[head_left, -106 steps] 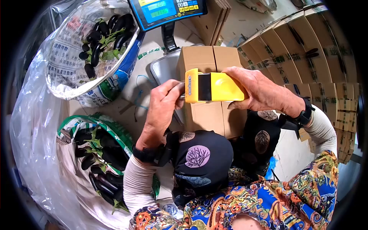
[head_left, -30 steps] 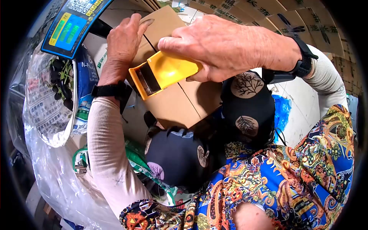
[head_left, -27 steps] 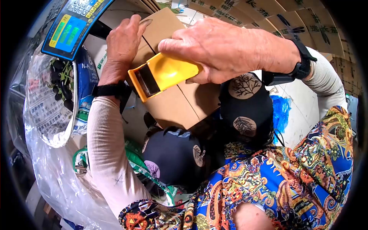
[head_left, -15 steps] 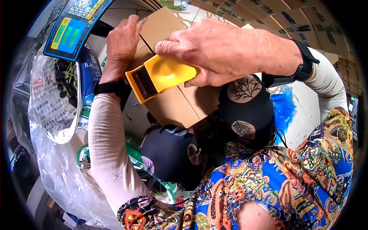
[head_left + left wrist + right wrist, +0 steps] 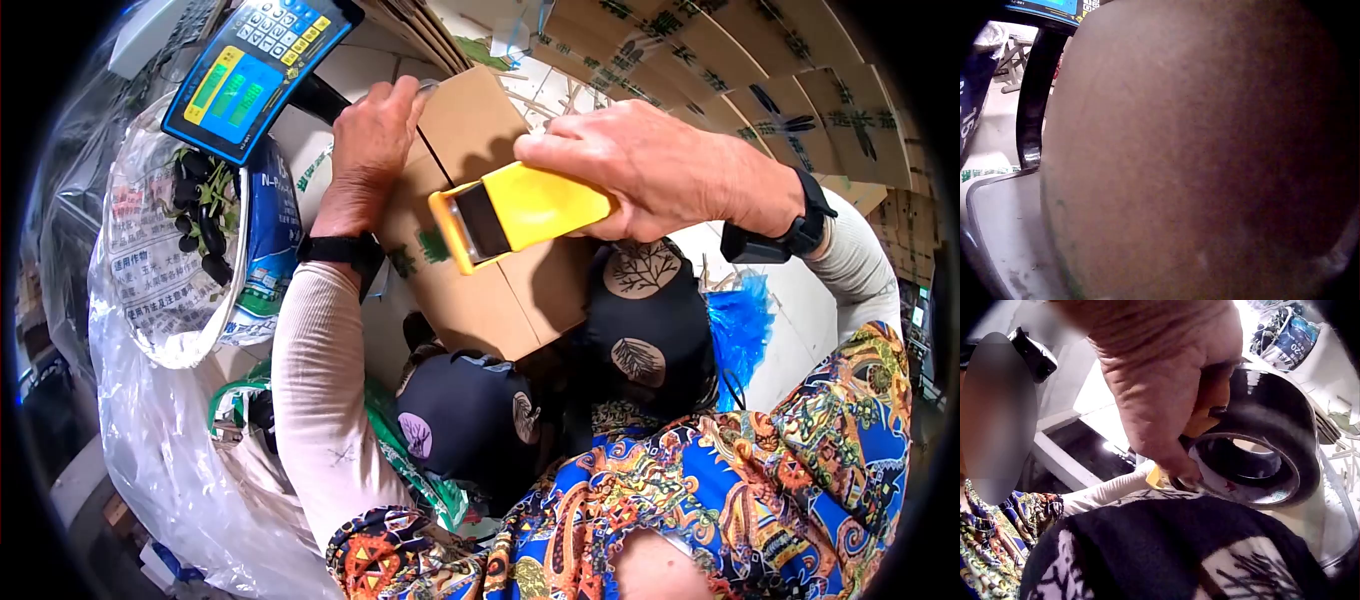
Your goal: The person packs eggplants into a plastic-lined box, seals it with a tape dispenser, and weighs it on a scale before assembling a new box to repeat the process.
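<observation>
Head view: A person's right hand (image 5: 675, 170) grips a yellow dispenser (image 5: 560, 205) over a carton (image 5: 475, 305) before the knees (image 5: 645, 310); the left hand (image 5: 375, 145) rests at the carton's far left edge, whether gripping or merely pressing impossible to tell. Left wrist: the carton, likely stiff yet crushable and best held at its edges, rises beside a scale pan (image 5: 1013, 225). Right wrist: the dispenser carries a black roll (image 5: 1266, 403), probably its main weight; its rigid, slick-looking body suits a firm grasp.

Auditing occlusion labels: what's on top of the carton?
The carton shows green marks on top. In the head view, the left hand covers its far left part, and the right hand holds a yellow tape dispenser over the middle. The surface beneath them is hidden.
</observation>
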A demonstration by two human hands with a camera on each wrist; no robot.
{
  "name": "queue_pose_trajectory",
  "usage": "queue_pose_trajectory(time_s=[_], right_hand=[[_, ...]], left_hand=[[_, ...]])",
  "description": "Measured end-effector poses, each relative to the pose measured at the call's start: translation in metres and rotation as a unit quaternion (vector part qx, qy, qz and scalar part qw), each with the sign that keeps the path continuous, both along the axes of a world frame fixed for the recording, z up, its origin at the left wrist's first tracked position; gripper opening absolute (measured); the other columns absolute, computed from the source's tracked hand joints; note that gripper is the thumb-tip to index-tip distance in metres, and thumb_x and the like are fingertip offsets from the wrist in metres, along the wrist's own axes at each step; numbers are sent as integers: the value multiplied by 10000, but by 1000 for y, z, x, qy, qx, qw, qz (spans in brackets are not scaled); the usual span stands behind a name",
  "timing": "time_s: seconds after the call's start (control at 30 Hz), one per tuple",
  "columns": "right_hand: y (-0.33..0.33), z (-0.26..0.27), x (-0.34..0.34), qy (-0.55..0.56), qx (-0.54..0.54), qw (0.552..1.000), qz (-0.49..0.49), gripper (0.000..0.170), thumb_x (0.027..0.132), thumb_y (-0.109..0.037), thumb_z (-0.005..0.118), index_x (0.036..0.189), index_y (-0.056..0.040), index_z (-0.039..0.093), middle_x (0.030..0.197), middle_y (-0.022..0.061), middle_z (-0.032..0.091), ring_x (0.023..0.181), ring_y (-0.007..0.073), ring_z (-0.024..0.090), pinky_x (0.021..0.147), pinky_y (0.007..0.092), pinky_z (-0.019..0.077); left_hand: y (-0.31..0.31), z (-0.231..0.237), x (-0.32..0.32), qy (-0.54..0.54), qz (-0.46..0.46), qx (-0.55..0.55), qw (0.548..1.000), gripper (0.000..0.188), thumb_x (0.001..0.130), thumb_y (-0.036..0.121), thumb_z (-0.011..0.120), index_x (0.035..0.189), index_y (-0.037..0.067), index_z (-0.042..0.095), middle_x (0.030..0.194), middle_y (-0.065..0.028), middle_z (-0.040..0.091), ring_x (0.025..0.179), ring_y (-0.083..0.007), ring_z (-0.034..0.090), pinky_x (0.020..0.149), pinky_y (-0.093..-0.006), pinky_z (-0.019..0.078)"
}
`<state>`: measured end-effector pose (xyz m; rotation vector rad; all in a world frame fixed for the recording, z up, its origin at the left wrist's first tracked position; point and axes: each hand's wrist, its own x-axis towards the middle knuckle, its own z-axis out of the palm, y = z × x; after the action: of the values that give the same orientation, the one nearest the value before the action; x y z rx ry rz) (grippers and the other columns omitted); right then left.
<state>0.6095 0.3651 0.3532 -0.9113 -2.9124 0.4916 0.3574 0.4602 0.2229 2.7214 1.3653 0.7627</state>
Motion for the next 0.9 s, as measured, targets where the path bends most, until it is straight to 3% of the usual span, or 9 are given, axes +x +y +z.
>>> queue_pose_trajectory(time_s=[0.43,0.53,0.63,0.7,0.73,0.77,0.83,0.87,0.9], right_hand=[[-15,-31,100,6,-76,994,-75,651,749,-246,754,1280,-43,437,1021,176,589,944,378,600,816,432,499],[-20,-50,116,16,-94,990,-101,655,757,-273,763,1276,-44,436,1029,183,590,960,388,598,826,426,498],[-18,-65,115,15,-113,988,-107,642,747,-249,766,1254,-35,434,1029,183,585,968,385,596,834,426,495],[-12,-75,101,21,-139,985,-102,618,737,-215,762,1232,-36,440,1010,177,581,966,380,593,833,422,495],[-10,-79,97,25,-153,983,-101,606,732,-198,761,1222,-36,442,1000,174,579,965,378,591,832,419,495],[-9,-81,95,35,-149,983,-102,577,720,-191,761,1190,-46,457,985,168,587,946,373,597,816,415,499],[-6,-82,90,54,-139,984,-96,520,697,-177,760,1126,-66,487,953,155,602,910,365,609,783,407,507],[-6,-80,87,62,-157,981,-99,516,682,-161,752,1114,-57,490,925,157,599,906,372,607,777,408,504],[-6,-78,85,61,-160,979,-109,511,679,-160,748,1108,-53,492,920,159,598,901,375,606,774,408,503]], left_hand=[[-8,2,-7,-54,-27,26,998,191,912,263,599,857,83,569,741,-127,609,671,-346,633,568,-431,512],[-9,6,-11,-64,-37,-2,997,137,903,215,600,896,78,589,782,-125,611,727,-339,636,599,-418,517],[-19,19,-22,-116,-41,96,988,132,896,163,590,988,74,624,854,-125,606,818,-303,635,634,-386,523],[-30,-5,-59,-113,41,169,978,256,920,184,578,1137,47,575,1008,-133,649,921,-295,635,783,-366,514],[-48,-25,-82,-247,106,-13,963,281,941,209,559,1165,40,564,1062,-121,632,964,-267,625,809,-358,516],[-71,-41,-91,-373,123,-203,897,314,958,249,529,1180,30,560,1094,-116,626,987,-254,619,823,-355,514],[-120,-70,-97,-588,180,-489,618,409,989,341,461,1198,4,559,1137,-110,622,1013,-241,612,839,-354,506],[-155,-96,-78,-487,152,-381,771,453,991,397,435,1196,16,569,1124,-93,628,1002,-224,613,819,-335,507],[-166,-101,-71,-474,133,-392,777,473,992,421,424,1199,23,573,1115,-86,633,993,-217,617,811,-323,507]])
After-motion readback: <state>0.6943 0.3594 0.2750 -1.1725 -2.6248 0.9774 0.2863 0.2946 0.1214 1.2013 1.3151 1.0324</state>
